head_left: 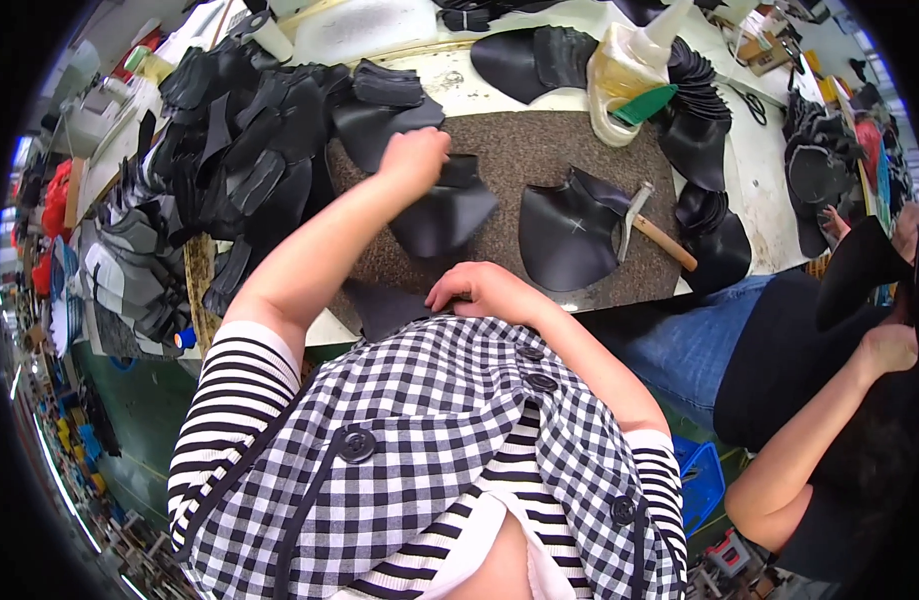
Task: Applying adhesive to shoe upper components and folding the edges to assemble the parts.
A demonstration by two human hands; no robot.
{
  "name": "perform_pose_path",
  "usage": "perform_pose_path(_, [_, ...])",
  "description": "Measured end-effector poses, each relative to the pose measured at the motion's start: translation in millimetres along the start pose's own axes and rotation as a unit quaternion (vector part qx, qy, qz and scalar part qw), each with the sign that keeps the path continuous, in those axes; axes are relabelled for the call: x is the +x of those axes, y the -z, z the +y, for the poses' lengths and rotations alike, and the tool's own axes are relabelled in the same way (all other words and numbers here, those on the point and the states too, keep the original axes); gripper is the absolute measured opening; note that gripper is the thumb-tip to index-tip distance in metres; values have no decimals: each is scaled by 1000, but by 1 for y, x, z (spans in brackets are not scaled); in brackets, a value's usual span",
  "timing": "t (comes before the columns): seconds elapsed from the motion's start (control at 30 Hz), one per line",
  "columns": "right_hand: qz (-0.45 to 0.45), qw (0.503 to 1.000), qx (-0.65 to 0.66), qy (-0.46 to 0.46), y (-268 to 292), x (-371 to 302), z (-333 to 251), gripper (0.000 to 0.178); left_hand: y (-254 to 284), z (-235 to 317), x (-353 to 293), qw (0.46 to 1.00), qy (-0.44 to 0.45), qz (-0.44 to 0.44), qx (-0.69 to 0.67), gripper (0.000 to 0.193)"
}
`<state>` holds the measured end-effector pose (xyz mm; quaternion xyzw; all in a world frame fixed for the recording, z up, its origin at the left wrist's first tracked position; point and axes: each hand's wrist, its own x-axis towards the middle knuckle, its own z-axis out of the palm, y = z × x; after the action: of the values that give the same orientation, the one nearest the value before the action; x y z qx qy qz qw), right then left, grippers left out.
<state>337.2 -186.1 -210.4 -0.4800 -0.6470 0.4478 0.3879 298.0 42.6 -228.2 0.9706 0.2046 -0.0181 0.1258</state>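
My left hand [416,162] is closed above the brown speckled work board [559,140], between a stack of black strips and a shaped black leather piece [444,222]. What its fingertips pinch is hidden. Close to my body, my right hand [487,292] has bent fingers at the edge of a dark leather piece [381,308] by the table's front edge. To the right on the board lies another black leather piece [571,235] with a pale cross mark. A hammer [659,240] with a wooden handle rests beside it.
Heaped black leather parts [249,150] cover the table's left side. A plastic bottle [629,70] of yellowish liquid, with a green piece on it, stands at the back. Fanned black parts [701,110] and scissors [750,106] lie right. A co-worker's arm [809,450] is close by.
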Motion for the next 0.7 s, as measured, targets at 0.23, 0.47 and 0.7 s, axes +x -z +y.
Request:
perform_pose_path(0.23, [406, 863, 293, -65, 14, -28, 1, 25, 15, -5, -12, 981, -158, 98, 50, 9])
perform_pose_path(0.47, [513, 817, 250, -81, 21, -49, 6, 43, 65, 41, -60, 711, 99, -224, -660, 27])
perform_pose_path(0.7, [546, 821, 79, -149, 14, -41, -21, 23, 106, 69, -71, 972, -120, -115, -166, 39])
